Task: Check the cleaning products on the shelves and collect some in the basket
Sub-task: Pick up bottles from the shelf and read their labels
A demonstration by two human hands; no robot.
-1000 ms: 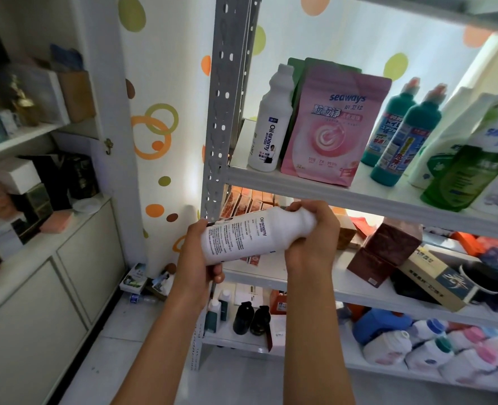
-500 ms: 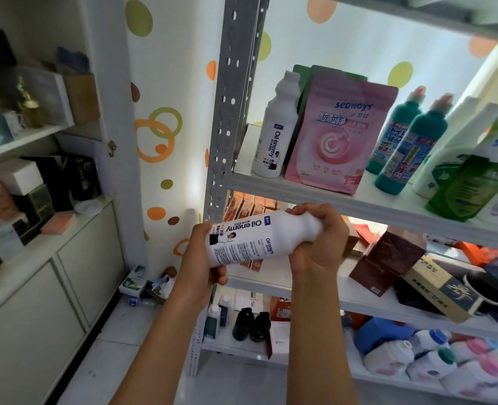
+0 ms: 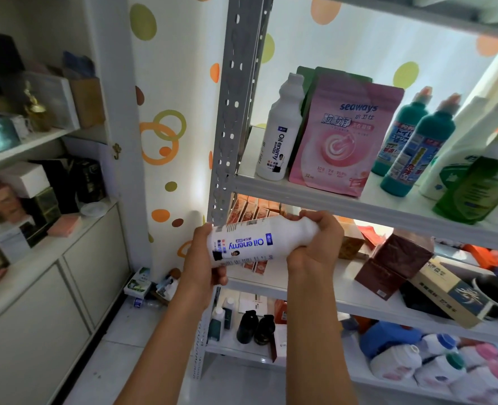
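the white bottle (image 3: 250, 244) is lying sideways in front of the middle shelf (image 3: 315, 290), label facing up but reading upside down. the left hand (image 3: 204, 261) is cupping its base, the right hand (image 3: 317, 241) is wrapping its grip round the neck end. to check it well, it probably needs turning end for end, both hands holding firm. a twin bottle (image 3: 282, 133) is standing above beside the pink pouch (image 3: 344, 135). no basket in view.

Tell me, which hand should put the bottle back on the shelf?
Probably the right hand: it grips the white bottle at its neck end, nearer the shelf. The left hand grips the base.
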